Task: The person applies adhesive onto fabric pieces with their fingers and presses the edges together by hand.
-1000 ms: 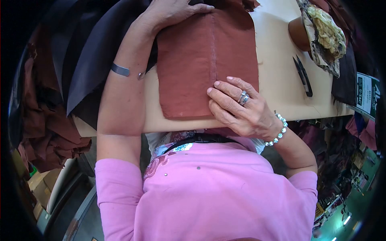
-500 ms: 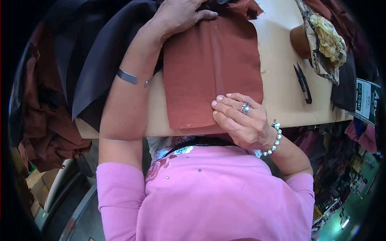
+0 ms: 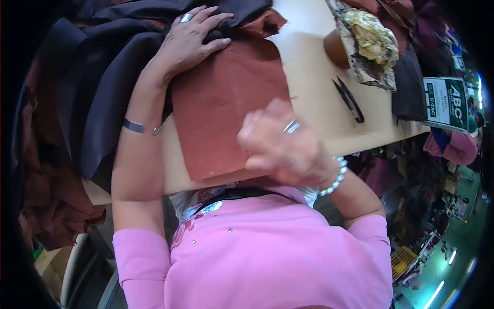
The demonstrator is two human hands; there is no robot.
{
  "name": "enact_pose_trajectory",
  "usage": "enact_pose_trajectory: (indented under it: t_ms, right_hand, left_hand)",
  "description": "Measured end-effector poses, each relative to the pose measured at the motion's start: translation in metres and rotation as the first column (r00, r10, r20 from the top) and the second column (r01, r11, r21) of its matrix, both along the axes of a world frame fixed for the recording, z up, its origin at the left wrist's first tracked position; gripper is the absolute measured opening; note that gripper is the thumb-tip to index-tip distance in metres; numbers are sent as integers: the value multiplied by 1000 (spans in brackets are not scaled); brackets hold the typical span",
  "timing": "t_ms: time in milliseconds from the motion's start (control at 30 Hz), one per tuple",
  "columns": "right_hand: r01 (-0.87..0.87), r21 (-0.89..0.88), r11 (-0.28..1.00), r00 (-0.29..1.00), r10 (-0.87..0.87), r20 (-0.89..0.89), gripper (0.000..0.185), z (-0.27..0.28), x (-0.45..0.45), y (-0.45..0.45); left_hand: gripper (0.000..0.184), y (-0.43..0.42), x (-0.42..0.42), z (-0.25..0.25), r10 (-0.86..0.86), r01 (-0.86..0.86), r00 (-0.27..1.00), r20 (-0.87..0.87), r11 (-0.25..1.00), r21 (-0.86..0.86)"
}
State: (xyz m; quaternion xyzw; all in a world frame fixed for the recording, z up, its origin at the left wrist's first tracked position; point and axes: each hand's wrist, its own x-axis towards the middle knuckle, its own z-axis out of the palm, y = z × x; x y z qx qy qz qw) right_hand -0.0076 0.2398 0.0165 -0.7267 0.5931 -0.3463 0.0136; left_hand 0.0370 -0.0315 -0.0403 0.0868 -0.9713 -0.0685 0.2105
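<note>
A reddish-brown piece of cloth (image 3: 218,113) lies flat on the tabletop in front of me, a faint pale line running down it. My left hand (image 3: 193,44) rests at its upper left edge with fingers spread, partly on the dark fabric (image 3: 136,51) heaped there. Over the cloth's lower right part is my right hand (image 3: 280,141), smeared by motion, so its fingers and anything in them do not show clearly. To the right of the cloth, black thread snips (image 3: 348,100) lie on the table.
On the right stands a brown round container (image 3: 337,49), beside crumpled yellowish material (image 3: 373,38) on a ragged dark-and-tan piece. A green-and-white printed packet (image 3: 446,103) sits at the right edge. Reddish-brown cloth (image 3: 64,180) hangs at the left. The table's front edge (image 3: 370,147) is near my body.
The view has shifted, so the table's things appear further left. My right hand was pressed on the cloth's lower edge and now moves in a blur. The cloth's pale line looks fainter.
</note>
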Motion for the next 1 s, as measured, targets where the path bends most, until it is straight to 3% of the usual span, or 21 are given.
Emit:
enact_pose_trajectory:
  t_ms: [33,67,133,200,300,333,433,467,500,567,667,767,800,833,867,900,1000]
  right_hand:
    - [98,-149,984,993,-107,-54,48,8,-22,3]
    - [308,-249,918,901,-366,-234,58,12,-46,10]
    - [507,-457,730,687,-663,-296,65,39,-96,8]
    - [666,-434,606,493,-795,-354,74,48,-126,10]
    - [791,-48,609,611,-792,21,77,40,-149,12]
    - [790,-62,610,612,-791,15,75,42,-147,11]
    - [744,-43,667,615,-657,436,74,37,-166,20]
    - [713,-90,695,605,-545,581,61,34,-181,29]
    - [648,-29,761,456,-357,815,60,35,-184,37]
    - [707,-81,702,412,-316,854,61,31,-187,44]
    - [736,-25,677,342,-340,876,58,15,-196,59]
    - [729,36,683,353,-421,836,57,-7,-205,70]
    - [737,60,674,373,-479,794,55,-5,-204,73]
    - [782,-25,623,525,-637,565,53,3,-195,69]
    - [801,-125,585,594,-754,279,52,14,-186,63]
    - [789,-231,569,579,-815,-31,51,27,-177,54]
    - [598,-138,789,668,-586,-459,37,54,-159,30]
  left_hand:
    - [49,-1,0,-3,1,-1,1000,8,1000,-13]
    - [53,-4,0,-4,5,-5,1000,18,1000,-28]
    - [55,-5,1,-5,8,-7,1000,21,999,-47]
    - [56,-2,4,3,14,-12,998,68,999,-32]
    - [57,2,6,13,21,-19,994,111,1000,-13]
    - [56,3,6,14,21,-21,993,113,1000,-6]
    - [55,0,7,10,15,-14,997,77,1000,-15]
    - [54,0,7,8,11,-9,998,59,1000,-21]
    - [54,0,6,8,6,-5,998,57,1000,-12]
    - [54,-1,5,8,1,-1,999,55,1000,7]
    - [50,1,6,13,24,-24,993,117,1000,-1]
    - [43,-7,4,10,3,-4,990,141,1000,6]
    - [40,-6,4,8,27,-23,994,108,999,-42]
    - [40,-6,4,8,39,-35,992,119,999,-39]
    - [39,-6,3,8,48,-44,990,131,998,-36]
    - [39,-6,3,9,59,-55,988,143,998,-34]
    - [38,-4,4,13,63,-58,986,153,998,-40]
